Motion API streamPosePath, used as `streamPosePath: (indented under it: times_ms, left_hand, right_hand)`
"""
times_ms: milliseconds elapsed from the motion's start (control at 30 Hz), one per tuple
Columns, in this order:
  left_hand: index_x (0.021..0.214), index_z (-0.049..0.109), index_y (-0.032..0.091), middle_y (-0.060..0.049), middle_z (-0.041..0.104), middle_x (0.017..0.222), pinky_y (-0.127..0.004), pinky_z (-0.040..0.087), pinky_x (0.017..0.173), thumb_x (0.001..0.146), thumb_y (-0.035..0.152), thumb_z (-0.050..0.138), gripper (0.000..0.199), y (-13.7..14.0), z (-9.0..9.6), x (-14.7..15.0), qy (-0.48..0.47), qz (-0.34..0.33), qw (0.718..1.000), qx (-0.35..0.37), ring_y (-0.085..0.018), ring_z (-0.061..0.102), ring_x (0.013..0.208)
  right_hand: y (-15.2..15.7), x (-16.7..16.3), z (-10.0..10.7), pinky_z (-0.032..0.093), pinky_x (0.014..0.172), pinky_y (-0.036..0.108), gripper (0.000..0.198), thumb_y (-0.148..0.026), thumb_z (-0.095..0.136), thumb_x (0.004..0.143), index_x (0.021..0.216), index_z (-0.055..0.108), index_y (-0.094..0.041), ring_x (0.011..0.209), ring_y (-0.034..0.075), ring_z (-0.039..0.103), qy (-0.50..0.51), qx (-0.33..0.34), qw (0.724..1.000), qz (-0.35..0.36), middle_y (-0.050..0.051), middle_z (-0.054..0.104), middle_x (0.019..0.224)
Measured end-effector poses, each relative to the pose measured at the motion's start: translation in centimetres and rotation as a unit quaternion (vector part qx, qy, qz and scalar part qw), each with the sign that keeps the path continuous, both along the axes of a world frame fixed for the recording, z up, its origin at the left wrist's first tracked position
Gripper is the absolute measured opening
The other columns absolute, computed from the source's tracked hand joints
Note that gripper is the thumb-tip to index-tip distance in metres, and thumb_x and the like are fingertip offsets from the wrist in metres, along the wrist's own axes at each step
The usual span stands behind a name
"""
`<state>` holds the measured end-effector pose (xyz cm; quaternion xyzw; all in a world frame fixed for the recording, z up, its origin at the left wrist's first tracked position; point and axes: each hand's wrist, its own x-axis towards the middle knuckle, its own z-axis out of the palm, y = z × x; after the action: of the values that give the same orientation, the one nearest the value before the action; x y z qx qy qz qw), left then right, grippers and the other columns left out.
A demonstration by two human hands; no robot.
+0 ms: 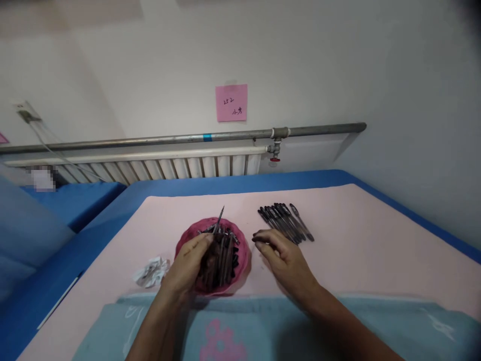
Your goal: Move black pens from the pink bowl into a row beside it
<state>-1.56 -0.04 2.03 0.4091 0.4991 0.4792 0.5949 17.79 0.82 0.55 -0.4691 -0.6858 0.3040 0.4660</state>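
My left hand (pixel 192 258) is closed over the left side of a pink basket (pixel 245 258). From its thumb and fingertips a slim pen (pixel 219 218) sticks up, pointed end on top. Inside the basket lie many dark pen parts (pixel 224 263), partly covered by that hand. To the right of the basket my right hand (pixel 282 256) has thumb and fingers pinched together. Something dark shows at its fingertips, too small to name. Just beyond this hand several black capped pens (pixel 283 220) lie side by side in a slanted row, one a little apart on the right.
Crumpled white tissue (pixel 152 272) lies left of the basket. A pink sheet (pixel 376 240) covers the blue-edged table, with a light blue cloth (pixel 263 326) along the near side. Behind stand a white radiator (pixel 195 168) and a metal pipe (pixel 161 140) with a red-handled valve (pixel 275 159).
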Motion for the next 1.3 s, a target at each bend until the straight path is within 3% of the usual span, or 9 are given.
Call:
streamPosePath:
  times_ms: [133,333,433,567,933,1033,1133,1200,1300]
  left_hand:
    - [0.086,0.058,0.015,0.003,0.057,0.062,-0.017,0.036,0.046,0.066,0.032,0.062,0.026,0.2,0.3,-0.1,-0.095,0.052,0.994,-0.032,-0.006,0.047,0.047]
    - [0.084,0.06,0.015,0.0,0.063,0.067,-0.019,0.044,0.055,0.065,0.023,0.065,0.021,0.7,0.4,-0.6,-0.15,0.092,0.984,-0.013,-0.009,0.057,0.058]
    - [0.083,0.06,0.016,0.001,0.063,0.067,-0.019,0.045,0.057,0.066,0.021,0.064,0.018,1.0,0.2,-1.1,-0.163,0.106,0.981,-0.011,-0.008,0.057,0.059]
    - [0.085,0.06,0.016,0.0,0.064,0.069,-0.019,0.044,0.056,0.067,0.022,0.064,0.019,1.1,0.0,-1.4,-0.165,0.102,0.981,-0.007,-0.009,0.058,0.06]
    - [0.082,0.06,0.016,-0.001,0.065,0.069,-0.019,0.043,0.054,0.068,0.024,0.063,0.017,1.1,0.1,-1.3,-0.139,0.097,0.985,-0.018,-0.009,0.058,0.06]
    - [0.082,0.06,0.016,-0.001,0.064,0.07,-0.018,0.043,0.052,0.067,0.023,0.063,0.018,1.1,0.2,-1.4,-0.138,0.104,0.985,-0.019,-0.008,0.058,0.058]
    - [0.084,0.059,0.015,0.001,0.062,0.067,-0.018,0.042,0.05,0.068,0.024,0.062,0.019,1.1,0.0,-1.2,-0.131,0.094,0.987,-0.022,-0.007,0.056,0.054]
    - [0.085,0.059,0.015,0.001,0.061,0.063,-0.019,0.041,0.048,0.068,0.026,0.062,0.02,1.0,-0.2,-0.8,-0.122,0.071,0.99,-0.029,-0.007,0.054,0.05]
    - [0.085,0.058,0.014,0.002,0.059,0.061,-0.02,0.043,0.051,0.067,0.027,0.064,0.023,0.8,-0.4,-0.1,-0.128,0.022,0.991,-0.028,-0.007,0.053,0.05]
  right_hand:
    - [0.7,-0.2,-0.6,0.038,0.076,0.031,0.018,-0.016,0.044,0.08,0.082,0.061,-0.02,0.086,0.018,0.051,-0.18,0.071,0.981,0.034,0.005,0.059,0.091]
    - [1.9,-3.0,1.1,0.029,0.076,0.039,0.018,-0.016,0.049,0.076,0.082,0.066,-0.02,0.095,0.027,0.044,-0.452,0.109,0.885,0.025,0.009,0.059,0.097]
    - [2.7,-4.4,1.4,0.026,0.075,0.043,0.018,-0.018,0.05,0.075,0.076,0.068,-0.019,0.101,0.034,0.04,-0.527,0.095,0.845,0.014,0.012,0.057,0.103]
    - [3.4,-5.4,0.9,0.025,0.077,0.044,0.018,-0.016,0.052,0.073,0.078,0.069,-0.018,0.108,0.038,0.034,-0.559,0.075,0.826,0.007,0.015,0.052,0.113]
    - [4.1,-5.1,0.4,0.029,0.075,0.041,0.021,-0.017,0.052,0.071,0.084,0.067,-0.019,0.103,0.033,0.039,-0.541,0.06,0.838,0.038,0.014,0.052,0.113]
    - [4.3,-4.5,0.4,0.031,0.076,0.039,0.024,-0.014,0.049,0.072,0.092,0.064,-0.018,0.101,0.031,0.042,-0.499,0.076,0.863,0.013,0.014,0.052,0.116]
    - [4.3,-3.7,1.3,0.035,0.073,0.033,0.019,-0.012,0.044,0.076,0.083,0.061,-0.015,0.09,0.023,0.05,-0.418,0.081,0.905,0.005,0.013,0.058,0.101]
    - [3.9,-3.5,2.3,0.038,0.067,0.028,0.018,-0.012,0.041,0.077,0.08,0.058,-0.017,0.074,0.017,0.053,-0.34,0.058,0.937,0.055,0.006,0.061,0.081]
    - [2.8,-3.8,3.6,0.039,0.062,0.024,0.021,-0.011,0.042,0.076,0.085,0.058,-0.021,0.068,0.013,0.054,-0.236,0.029,0.96,0.149,0.0,0.062,0.076]
